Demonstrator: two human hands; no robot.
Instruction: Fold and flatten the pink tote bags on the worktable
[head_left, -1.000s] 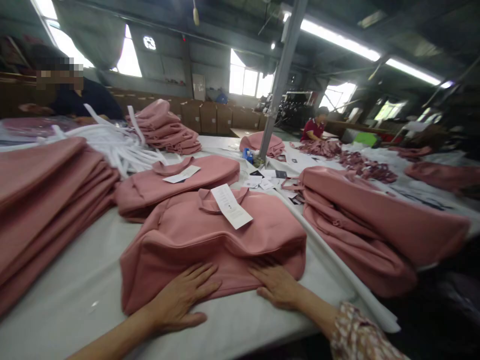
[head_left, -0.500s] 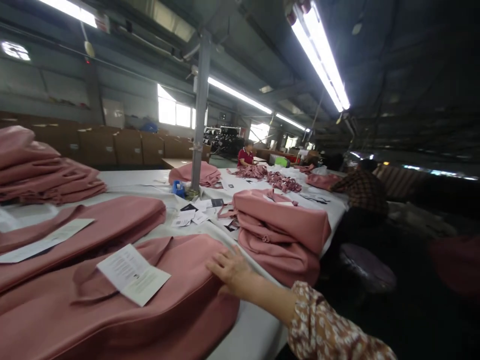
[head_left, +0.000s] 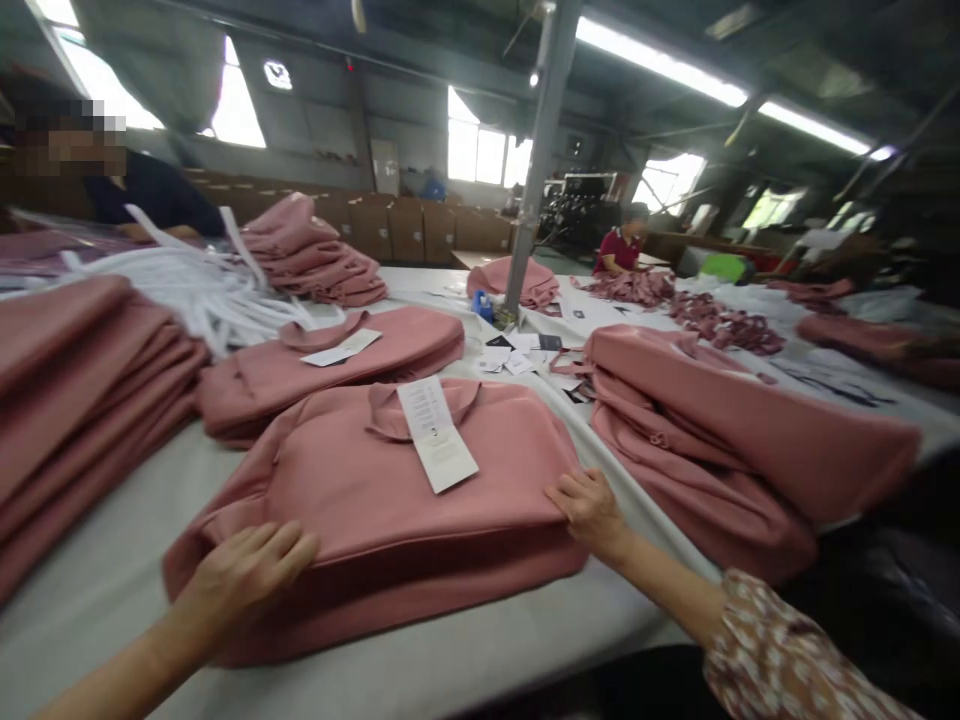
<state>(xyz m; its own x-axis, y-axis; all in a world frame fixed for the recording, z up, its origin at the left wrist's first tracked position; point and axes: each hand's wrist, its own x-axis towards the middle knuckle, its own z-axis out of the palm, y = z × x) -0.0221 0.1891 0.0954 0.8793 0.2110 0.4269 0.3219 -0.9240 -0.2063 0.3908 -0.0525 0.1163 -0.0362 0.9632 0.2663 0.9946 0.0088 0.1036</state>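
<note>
Left hand (head_left: 244,580) curled on near-left corner of folded pink fabric garment (head_left: 390,500) | right hand (head_left: 589,510) pinching its right edge | keep your grips level so the white paper tag (head_left: 436,435) stays put.

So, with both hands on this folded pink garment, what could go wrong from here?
1. The paper tag lies loose across the collar of the folded pink garment; a quick move might slide it off.
2. The left hand and right hand press opposite edges, so uneven pushing could spoil the fold.
3. The pink pile lies close on the right and might get bumped.
</note>
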